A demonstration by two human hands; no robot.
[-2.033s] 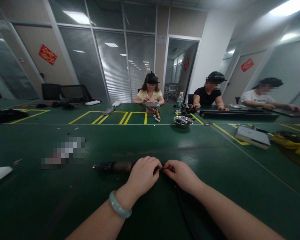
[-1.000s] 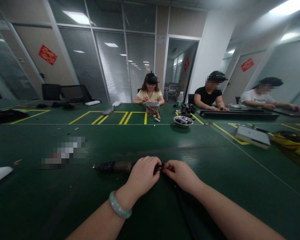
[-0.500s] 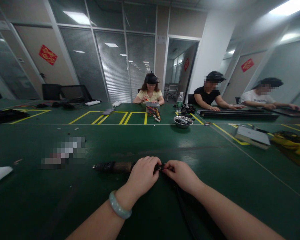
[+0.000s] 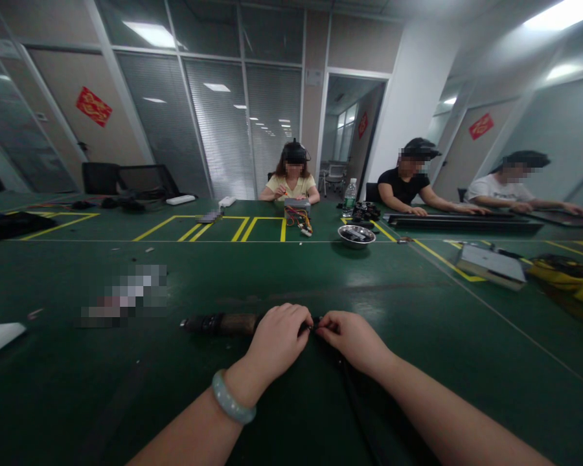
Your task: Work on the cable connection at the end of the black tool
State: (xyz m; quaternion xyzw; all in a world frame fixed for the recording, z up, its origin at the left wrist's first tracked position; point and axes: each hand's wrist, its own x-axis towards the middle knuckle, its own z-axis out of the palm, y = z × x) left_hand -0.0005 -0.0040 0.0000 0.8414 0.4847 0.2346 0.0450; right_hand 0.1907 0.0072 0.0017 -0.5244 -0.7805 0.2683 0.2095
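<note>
On the green table lies a dark, cylindrical power tool [image 4: 238, 324], its narrow, chuck-like tip pointing left. My left hand [image 4: 282, 333], a pale green bangle [image 4: 233, 398] on its wrist, is closed round the tool's right end. That end is mostly hidden under the fingers. Close against it, my right hand [image 4: 352, 336] is closed in a pinch at the tool's end; what lies between its fingertips is too small to make out. A black cable [image 4: 354, 395] runs from beneath my right hand toward the table's near edge.
A metal bowl [image 4: 356, 237] with dark parts stands ahead, near a water bottle [image 4: 350, 197]. Behind it, a co-worker handles a grey box [image 4: 297, 206] with coloured wires. Two people sit at the right. A silver box [image 4: 491, 264] lies right; a white object [image 4: 0, 340] lies left.
My hands and the tool stay nearly in place; my right fingertips shift very slightly at the tool's end. At the right, a co-worker's hand slides farther right along the black bar.
</note>
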